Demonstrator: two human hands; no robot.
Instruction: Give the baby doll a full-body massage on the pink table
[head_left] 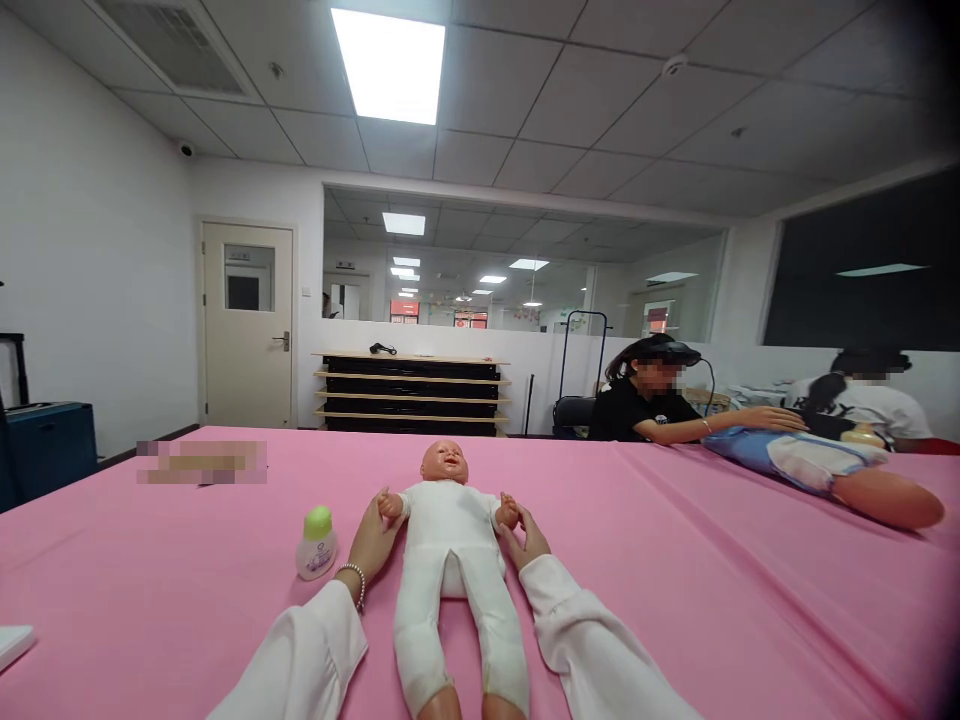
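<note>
Both hands, left hand (373,541) and right hand (529,538), grip the doll's (451,560) wrists; bottle (316,545) label unreadable

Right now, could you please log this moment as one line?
left hand: holds doll arm | right hand: holds other arm | doll: face-up on pink table | bottle: upright, left

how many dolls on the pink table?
2. One baby doll in white lies face up at near centre, the left hand and right hand holding its arms. A larger doll lies far right by co-workers. Others may be hidden.
</note>
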